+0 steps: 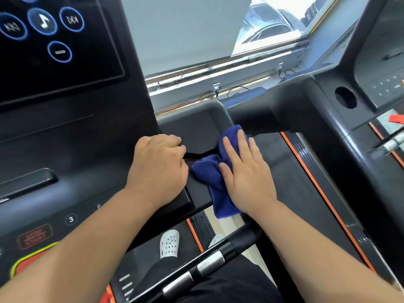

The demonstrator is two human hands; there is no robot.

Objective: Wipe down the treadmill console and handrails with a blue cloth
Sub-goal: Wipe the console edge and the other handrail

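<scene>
**Operator Appearance**

Both forearms were bare, with no sleeves, watch or gloves visible. The left hand [158, 166] and right hand [244, 171] carried no rings. Below the handrail [196, 265], dark trousers [218, 289] covered the legs. A white perforated clog [169, 243] was worn on one foot.

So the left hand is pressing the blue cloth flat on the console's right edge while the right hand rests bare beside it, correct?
Hands swapped. In the head view the right hand presses the blue cloth flat on the console's right edge; the left hand rests bare beside it.
</scene>
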